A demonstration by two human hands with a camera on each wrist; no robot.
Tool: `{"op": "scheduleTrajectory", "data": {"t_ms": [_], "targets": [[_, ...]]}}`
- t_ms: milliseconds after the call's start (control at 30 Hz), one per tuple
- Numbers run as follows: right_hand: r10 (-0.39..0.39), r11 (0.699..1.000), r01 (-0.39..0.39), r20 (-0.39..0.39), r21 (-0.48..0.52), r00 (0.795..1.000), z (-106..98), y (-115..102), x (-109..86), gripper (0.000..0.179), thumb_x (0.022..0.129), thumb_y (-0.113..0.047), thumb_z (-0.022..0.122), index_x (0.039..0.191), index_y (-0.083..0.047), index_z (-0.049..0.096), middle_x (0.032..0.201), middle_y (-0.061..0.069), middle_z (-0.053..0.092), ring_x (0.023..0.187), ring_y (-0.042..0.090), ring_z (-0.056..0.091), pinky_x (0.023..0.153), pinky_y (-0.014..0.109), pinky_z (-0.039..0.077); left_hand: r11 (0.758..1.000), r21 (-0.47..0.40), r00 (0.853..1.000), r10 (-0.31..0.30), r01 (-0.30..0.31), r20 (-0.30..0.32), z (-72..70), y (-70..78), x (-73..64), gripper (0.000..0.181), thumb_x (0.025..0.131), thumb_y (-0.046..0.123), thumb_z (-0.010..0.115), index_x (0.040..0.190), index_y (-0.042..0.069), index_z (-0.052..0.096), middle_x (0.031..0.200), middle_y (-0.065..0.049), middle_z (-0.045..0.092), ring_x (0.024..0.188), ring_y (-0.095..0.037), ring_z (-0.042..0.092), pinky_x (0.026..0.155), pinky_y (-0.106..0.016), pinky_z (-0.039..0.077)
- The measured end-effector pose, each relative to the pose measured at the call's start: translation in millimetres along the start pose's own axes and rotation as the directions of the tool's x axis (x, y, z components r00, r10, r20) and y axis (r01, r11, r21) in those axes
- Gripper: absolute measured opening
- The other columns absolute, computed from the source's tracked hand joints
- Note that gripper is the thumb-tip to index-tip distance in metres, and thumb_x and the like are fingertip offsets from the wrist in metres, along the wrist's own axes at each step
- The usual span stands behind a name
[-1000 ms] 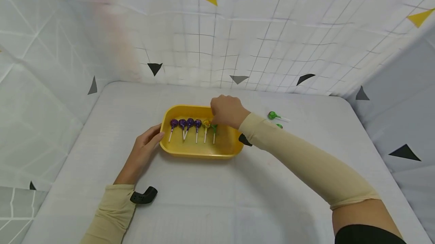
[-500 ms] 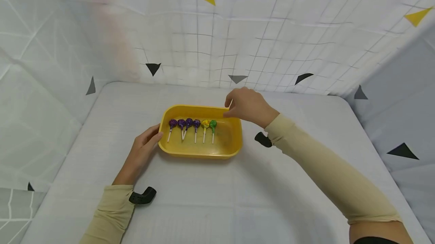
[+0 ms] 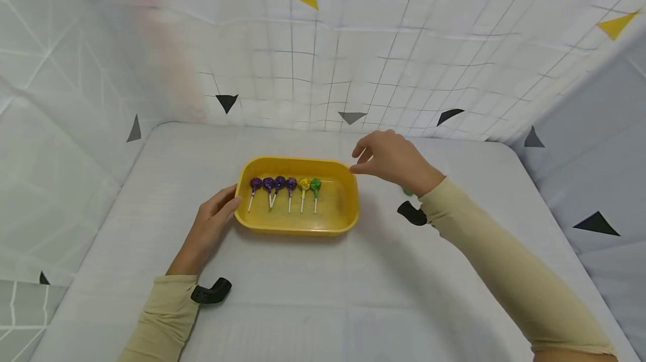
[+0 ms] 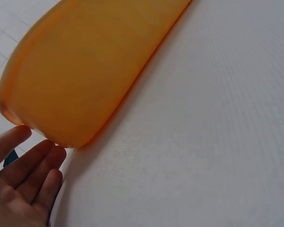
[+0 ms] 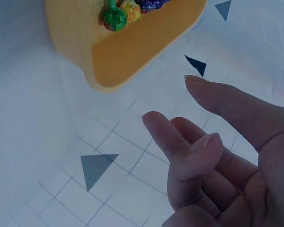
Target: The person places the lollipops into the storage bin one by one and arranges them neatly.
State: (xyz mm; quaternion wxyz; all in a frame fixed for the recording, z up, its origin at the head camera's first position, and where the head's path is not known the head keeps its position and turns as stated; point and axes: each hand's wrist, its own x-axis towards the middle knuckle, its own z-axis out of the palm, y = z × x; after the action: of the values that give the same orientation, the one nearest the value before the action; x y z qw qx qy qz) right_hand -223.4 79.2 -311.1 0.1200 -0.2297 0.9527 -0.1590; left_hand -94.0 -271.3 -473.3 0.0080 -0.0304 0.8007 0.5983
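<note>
A yellow plastic tray point(image 3: 292, 224) stands on the white table, with a row of lollipops in it. Several have purple wrappers point(image 3: 280, 182); to their right lie a yellow lollipop point(image 3: 304, 185) and a green lollipop point(image 3: 315, 185), all sticks toward the near side. My left hand point(image 3: 209, 222) holds the tray's left end, thumb at the rim and fingers against the outer wall point(image 4: 47, 127). Just off the tray's far right corner, my right hand point(image 3: 393, 160) hovers with loosely bent fingers and nothing between them, as the right wrist view shows point(image 5: 217, 161).
Another green lollipop point(image 3: 407, 191) lies on the table right of the tray, mostly hidden behind my right wrist. White cloth walls with grid lines and triangles point(image 3: 352, 117) rise behind and beside the table point(image 3: 282, 295).
My right hand has come out of the tray and moved right, past its far right corner, leaving the green lollipop lying at the row's right end. My left hand stays at the tray.
</note>
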Motion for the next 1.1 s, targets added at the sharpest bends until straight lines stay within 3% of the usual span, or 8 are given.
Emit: {"op": "scheduleTrajectory", "data": {"t_ms": [400,600,767,1100], "targets": [[0.018,0.998,-0.017,-0.016,0.055,1.0,-4.7,27.3,-17.0,0.033,0.09,-0.028,0.079,0.118,-0.011,0.075,0.103,0.008,0.08,0.097,0.027,0.073,0.089,0.048,0.058,1.0,0.007,1.0,-0.004,0.004,0.008,-0.9,-0.7,0.8,0.058,0.108,0.046,0.051,0.155,0.012,0.047,0.159,-0.011,0.048,0.151,-0.027,0.04,0.126,-0.051,0.033],[0.048,0.996,-0.047,-0.011,0.071,0.999,-5.9,41.4,-23.7,0.038,0.092,-0.03,0.078,0.125,-0.012,0.073,0.107,0.01,0.08,0.098,0.027,0.072,0.084,0.045,0.06,1.0,0.018,1.0,-0.012,0.012,0.006,-1.2,-2.0,1.7,0.06,0.108,0.046,0.05,0.156,0.011,0.046,0.159,-0.01,0.048,0.151,-0.028,0.04,0.126,-0.051,0.033],[0.052,0.995,-0.05,-0.016,0.086,0.999,-5.6,51.6,-29.3,0.039,0.092,-0.032,0.078,0.125,-0.011,0.072,0.106,0.011,0.08,0.093,0.026,0.073,0.077,0.041,0.061,1.0,0.019,1.0,-0.013,0.013,0.008,-1.8,-1.5,1.8,0.059,0.108,0.046,0.05,0.156,0.012,0.046,0.159,-0.01,0.049,0.152,-0.027,0.04,0.126,-0.051,0.032],[0.068,0.993,-0.067,-0.013,0.101,0.998,1.7,73.6,-35.7,0.042,0.092,-0.032,0.078,0.126,-0.008,0.071,0.107,0.014,0.08,0.079,0.018,0.074,0.079,0.045,0.061,1.0,0.026,1.0,-0.009,0.009,0.01,-2.3,-0.5,2.4,0.057,0.109,0.045,0.05,0.156,0.012,0.047,0.158,-0.01,0.049,0.151,-0.026,0.041,0.126,-0.045,0.034]]}}
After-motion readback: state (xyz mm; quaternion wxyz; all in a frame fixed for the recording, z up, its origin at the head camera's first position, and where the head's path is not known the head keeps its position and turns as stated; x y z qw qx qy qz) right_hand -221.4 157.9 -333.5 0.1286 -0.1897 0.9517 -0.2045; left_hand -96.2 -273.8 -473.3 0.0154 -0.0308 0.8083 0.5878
